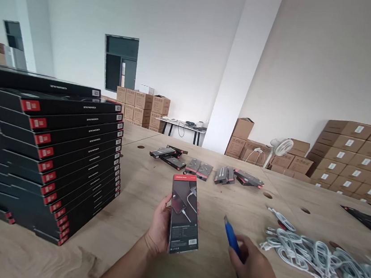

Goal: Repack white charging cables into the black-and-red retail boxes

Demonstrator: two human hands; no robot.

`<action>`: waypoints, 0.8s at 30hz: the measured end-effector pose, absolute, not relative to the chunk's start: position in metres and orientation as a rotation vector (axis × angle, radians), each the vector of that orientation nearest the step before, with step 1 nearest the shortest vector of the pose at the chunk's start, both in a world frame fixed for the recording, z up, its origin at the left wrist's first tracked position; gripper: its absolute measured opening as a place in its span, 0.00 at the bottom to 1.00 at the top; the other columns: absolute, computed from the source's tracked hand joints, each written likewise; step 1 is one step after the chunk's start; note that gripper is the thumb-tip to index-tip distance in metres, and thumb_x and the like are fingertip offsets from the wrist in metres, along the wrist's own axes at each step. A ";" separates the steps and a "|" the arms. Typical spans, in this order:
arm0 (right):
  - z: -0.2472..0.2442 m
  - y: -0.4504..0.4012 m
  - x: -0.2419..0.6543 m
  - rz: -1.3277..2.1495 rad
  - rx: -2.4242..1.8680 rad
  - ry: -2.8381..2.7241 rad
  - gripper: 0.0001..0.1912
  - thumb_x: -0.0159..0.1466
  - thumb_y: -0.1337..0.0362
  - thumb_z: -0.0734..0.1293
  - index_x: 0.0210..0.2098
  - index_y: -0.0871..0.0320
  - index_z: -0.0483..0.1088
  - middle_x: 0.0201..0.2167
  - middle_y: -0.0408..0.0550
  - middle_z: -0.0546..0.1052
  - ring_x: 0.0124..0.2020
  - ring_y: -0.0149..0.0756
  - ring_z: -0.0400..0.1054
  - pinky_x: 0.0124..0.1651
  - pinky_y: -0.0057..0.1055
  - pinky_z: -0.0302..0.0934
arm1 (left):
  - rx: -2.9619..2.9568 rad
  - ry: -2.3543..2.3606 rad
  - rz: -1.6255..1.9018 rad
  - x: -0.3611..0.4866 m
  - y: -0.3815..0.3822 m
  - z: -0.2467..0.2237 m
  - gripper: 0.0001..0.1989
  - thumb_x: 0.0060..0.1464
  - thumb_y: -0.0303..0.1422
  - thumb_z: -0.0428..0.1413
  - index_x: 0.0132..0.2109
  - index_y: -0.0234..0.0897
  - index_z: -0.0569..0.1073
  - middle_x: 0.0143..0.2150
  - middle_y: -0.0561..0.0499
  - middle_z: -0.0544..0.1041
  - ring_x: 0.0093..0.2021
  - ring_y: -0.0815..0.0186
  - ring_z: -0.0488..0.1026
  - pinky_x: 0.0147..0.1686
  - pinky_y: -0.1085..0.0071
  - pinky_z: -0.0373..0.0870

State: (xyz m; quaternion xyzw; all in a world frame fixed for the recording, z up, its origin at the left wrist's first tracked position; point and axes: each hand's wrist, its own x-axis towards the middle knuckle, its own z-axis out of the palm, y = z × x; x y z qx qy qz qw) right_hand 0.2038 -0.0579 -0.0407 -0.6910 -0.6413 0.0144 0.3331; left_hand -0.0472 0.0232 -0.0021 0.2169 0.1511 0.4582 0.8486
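- One flat, barcoded cardboard box (185,206), its red-band lettering (185,178) blurred, is held at six o'clock by curled left fingers (164,202).
- Slim blue cutter (232,237) is clasped at five by closed right fingers (249,248).

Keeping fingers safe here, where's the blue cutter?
In the head view, the blue cutter is in the right hand, lower right of centre, between the printed box in the left hand and the white cables.

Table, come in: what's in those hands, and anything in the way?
Left hand holding printed box. Right hand gripping blue tool, apart from box. Cable pile off right, not between them.
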 end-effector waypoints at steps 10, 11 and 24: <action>-0.037 -0.068 0.161 -0.304 -1.143 -1.913 0.16 0.69 0.65 0.65 0.55 0.52 0.73 0.39 0.51 0.77 0.39 0.41 0.75 0.40 0.34 0.73 | 0.452 0.422 0.943 -0.035 0.016 0.004 0.28 0.60 0.50 0.53 0.53 0.30 0.77 0.39 0.39 0.84 0.40 0.48 0.82 0.46 0.54 0.75; -0.036 -0.068 0.161 -0.312 -1.144 -1.924 0.16 0.69 0.65 0.65 0.55 0.51 0.73 0.39 0.51 0.77 0.39 0.41 0.75 0.40 0.34 0.73 | 0.443 0.432 0.939 -0.035 0.015 0.004 0.28 0.60 0.50 0.53 0.52 0.30 0.77 0.38 0.39 0.84 0.39 0.48 0.82 0.45 0.54 0.75; -0.036 -0.069 0.161 -0.253 -1.189 -1.821 0.18 0.69 0.64 0.64 0.58 0.52 0.69 0.42 0.51 0.78 0.41 0.41 0.75 0.42 0.33 0.73 | 0.485 0.321 0.921 -0.037 0.017 0.003 0.31 0.61 0.52 0.50 0.53 0.28 0.77 0.44 0.36 0.83 0.46 0.46 0.81 0.51 0.53 0.73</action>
